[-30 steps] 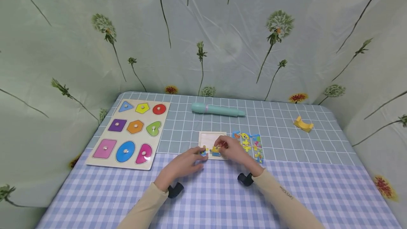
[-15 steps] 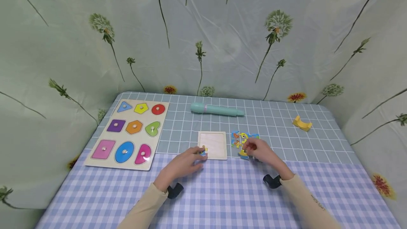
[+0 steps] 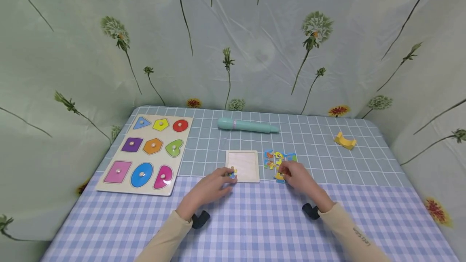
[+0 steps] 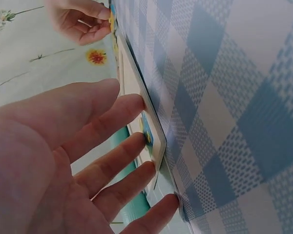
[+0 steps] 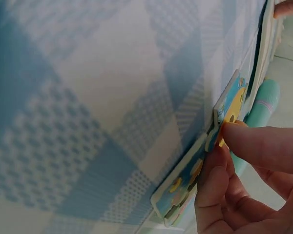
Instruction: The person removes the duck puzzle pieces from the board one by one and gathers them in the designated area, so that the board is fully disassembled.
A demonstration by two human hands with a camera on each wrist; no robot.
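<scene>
In the head view, my left hand (image 3: 211, 185) lies with relaxed fingers at the lower left corner of a small square wooden tray (image 3: 243, 161). Its fingertips touch a blue-and-yellow jigsaw piece (image 3: 233, 173) in that corner. The left wrist view has this piece (image 4: 147, 129) under the spread fingers, just inside the tray's rim. To the right of the tray, my right hand (image 3: 299, 178) pinches another blue-and-yellow jigsaw piece (image 5: 233, 105) between thumb and curled fingers. It sits at the lower left of a group of colourful jigsaw pieces (image 3: 270, 157), partly hidden by the right hand.
At the left lies a knobbed shape board (image 3: 149, 153) with several coloured shapes. Behind the tray is a teal microphone-shaped object (image 3: 249, 126). A yellow curved block (image 3: 344, 141) stands at the far right. A checked cloth (image 3: 247, 225) covers the table's front.
My right hand has moved right from the tray to the group of jigsaw pieces, bringing its piece along, then shifted slightly there. The left hand has stayed at the tray corner.
</scene>
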